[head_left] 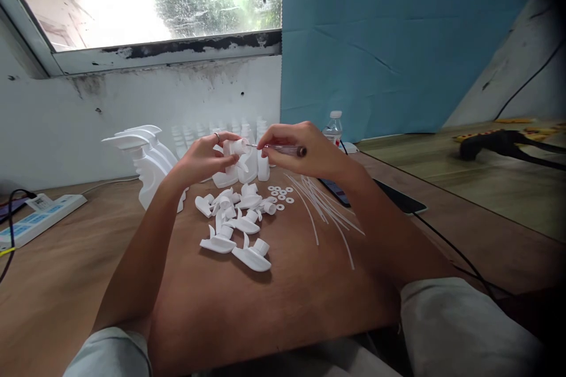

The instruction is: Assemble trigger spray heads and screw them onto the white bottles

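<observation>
My left hand [206, 156] is closed around a white spray trigger head [239, 146], its round neck turned to the right. In my right hand [300, 144] is a screwdriver [287, 149] with a translucent dark-ended handle. Its thin shaft points left and meets the opening of the neck; how deep the tip sits I cannot tell. Below my hands, several more white spray trigger heads [252, 254] lie in a loose pile on the brown table [230, 318]. Small white ring washers [280, 207] are scattered right of the pile, beside thin white tubes [345, 247].
White bottles [152, 168] stand at the back left, with more white parts [186, 135] in rows along the wall. A clear plastic bottle [335, 125] stands behind my right hand. A dark flat device [400, 197] with a cable lies right; a power strip [44, 221] lies left.
</observation>
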Available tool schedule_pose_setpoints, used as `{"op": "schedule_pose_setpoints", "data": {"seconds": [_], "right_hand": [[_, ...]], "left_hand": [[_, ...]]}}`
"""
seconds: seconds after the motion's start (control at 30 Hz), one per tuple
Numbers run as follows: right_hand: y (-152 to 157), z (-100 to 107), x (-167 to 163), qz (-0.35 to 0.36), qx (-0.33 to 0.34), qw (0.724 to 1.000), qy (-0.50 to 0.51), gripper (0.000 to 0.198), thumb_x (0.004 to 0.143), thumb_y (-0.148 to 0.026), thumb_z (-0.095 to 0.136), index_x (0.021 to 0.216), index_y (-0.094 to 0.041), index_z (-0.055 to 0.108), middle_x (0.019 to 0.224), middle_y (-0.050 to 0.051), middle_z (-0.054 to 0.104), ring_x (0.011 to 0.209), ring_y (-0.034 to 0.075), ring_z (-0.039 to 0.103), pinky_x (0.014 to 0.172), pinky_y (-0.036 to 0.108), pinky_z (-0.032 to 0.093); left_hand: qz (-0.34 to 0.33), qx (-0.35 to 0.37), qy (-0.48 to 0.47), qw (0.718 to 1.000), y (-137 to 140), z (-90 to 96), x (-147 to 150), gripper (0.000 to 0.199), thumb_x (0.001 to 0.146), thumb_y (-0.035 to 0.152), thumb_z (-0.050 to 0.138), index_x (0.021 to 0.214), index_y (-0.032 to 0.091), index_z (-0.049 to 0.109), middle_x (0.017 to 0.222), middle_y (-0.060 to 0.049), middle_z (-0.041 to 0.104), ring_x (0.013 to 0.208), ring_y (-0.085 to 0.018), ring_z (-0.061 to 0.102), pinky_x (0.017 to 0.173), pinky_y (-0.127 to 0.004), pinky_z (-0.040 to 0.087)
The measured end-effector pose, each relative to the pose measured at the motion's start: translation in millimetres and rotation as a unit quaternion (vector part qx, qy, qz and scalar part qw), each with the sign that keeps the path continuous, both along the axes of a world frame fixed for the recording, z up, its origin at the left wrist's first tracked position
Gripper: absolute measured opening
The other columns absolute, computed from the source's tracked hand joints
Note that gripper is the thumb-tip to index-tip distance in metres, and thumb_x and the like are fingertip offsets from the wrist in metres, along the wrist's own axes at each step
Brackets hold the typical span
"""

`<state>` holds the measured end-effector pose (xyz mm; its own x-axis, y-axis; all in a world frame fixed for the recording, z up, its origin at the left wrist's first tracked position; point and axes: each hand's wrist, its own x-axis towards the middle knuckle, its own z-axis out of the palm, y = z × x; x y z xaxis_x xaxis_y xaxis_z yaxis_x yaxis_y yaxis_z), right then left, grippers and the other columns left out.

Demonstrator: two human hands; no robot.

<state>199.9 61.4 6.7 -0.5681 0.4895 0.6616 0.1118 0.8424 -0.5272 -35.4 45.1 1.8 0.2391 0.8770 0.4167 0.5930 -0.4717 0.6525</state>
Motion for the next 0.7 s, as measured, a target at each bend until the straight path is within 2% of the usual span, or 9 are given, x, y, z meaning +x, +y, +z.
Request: {"op": "schedule_pose_setpoints", "data": {"seconds": [0.1, 0.27, 0.47, 0.53, 0.6, 0.7], "right_hand": [[2, -1, 0, -0.005, 0.061, 0.998, 0.002, 0.004, 0.079, -0.019, 0.062, 0.081, -0.019, 0.066, 0.073, 0.0, 0.062, 0.065, 0.011, 0.052, 0.06, 0.026, 0.039], [3, -3, 0, -0.006, 0.077, 0.997, 0.0, 0.009, 0.082, -0.017, 0.057, 0.079, -0.019, 0.065, 0.071, 0.0, 0.061, 0.061, 0.01, 0.049, 0.057, 0.025, 0.036], [3, -6, -5, -0.005, 0.092, 0.996, -0.02, 0.013, 0.08, -0.012, 0.052, 0.078, -0.019, 0.063, 0.069, -0.001, 0.059, 0.057, 0.009, 0.046, 0.054, 0.024, 0.034], [5, -6, -9, -0.009, 0.047, 0.999, 0.001, 0.014, 0.078, -0.012, 0.05, 0.072, -0.019, 0.061, 0.067, -0.001, 0.059, 0.054, 0.009, 0.046, 0.053, 0.024, 0.036], [11, -7, -11, 0.004, -0.037, 0.999, 0.038, 0.015, 0.077, -0.013, 0.048, 0.068, -0.018, 0.06, 0.064, 0.0, 0.06, 0.053, 0.01, 0.05, 0.053, 0.025, 0.04], [25, -8, -11, 0.064, -0.166, 0.979, 0.102, 0.014, 0.075, -0.015, 0.048, 0.068, -0.016, 0.06, 0.062, 0.004, 0.064, 0.05, 0.013, 0.056, 0.052, 0.027, 0.045]], "left_hand": [[-0.003, 0.01, -0.001, 1.0, -2, 0.9, -1, 0.041, 0.077, 0.034, 0.071, 0.116, 0.022, 0.065, 0.088, -0.005, 0.068, 0.07, -0.017, 0.068, 0.056, -0.025, 0.056], [-0.012, 0.041, 0.019, 0.999, -4, 0.5, -1, 0.037, 0.077, 0.032, 0.07, 0.113, 0.024, 0.066, 0.089, -0.004, 0.068, 0.069, -0.016, 0.067, 0.055, -0.024, 0.055], [0.019, 0.074, 0.06, 0.995, -1, -1.8, 0, 0.038, 0.077, 0.03, 0.068, 0.115, 0.026, 0.067, 0.101, -0.005, 0.066, 0.07, -0.015, 0.065, 0.057, -0.026, 0.055], [0.032, 0.1, 0.086, 0.991, 1, -3.2, 1, 0.038, 0.076, 0.03, 0.069, 0.114, 0.028, 0.068, 0.103, -0.006, 0.066, 0.072, -0.016, 0.064, 0.06, -0.027, 0.055], [0.035, 0.107, 0.101, 0.989, 3, -4.0, 1, 0.037, 0.075, 0.029, 0.07, 0.112, 0.028, 0.069, 0.104, -0.006, 0.066, 0.073, -0.016, 0.064, 0.063, -0.029, 0.056], [0.018, 0.1, 0.075, 0.992, 5, -3.6, 1, 0.038, 0.075, 0.03, 0.071, 0.113, 0.027, 0.069, 0.111, -0.006, 0.066, 0.073, -0.015, 0.065, 0.061, -0.027, 0.057]]}}
